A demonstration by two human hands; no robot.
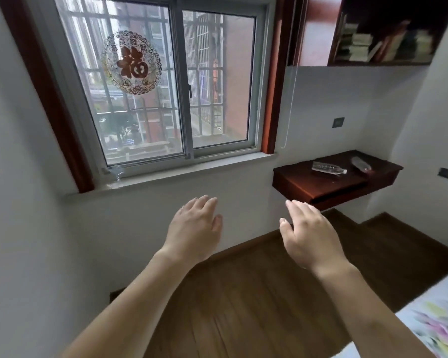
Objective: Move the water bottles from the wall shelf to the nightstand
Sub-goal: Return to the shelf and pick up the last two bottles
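While both hover empty, left hand loosely spread, right hand likewise, water bottles lying beyond.

White walls meet in a corner. At 11 to 12 o'clock a sliding window in a dark red wooden frame lets daylight through bars, a red paper-cut on its left pane. Brown wood flooring lies at 6 o'clock, a book cabinet at 1 o'clock, patterned bedding at 4 o'clock.
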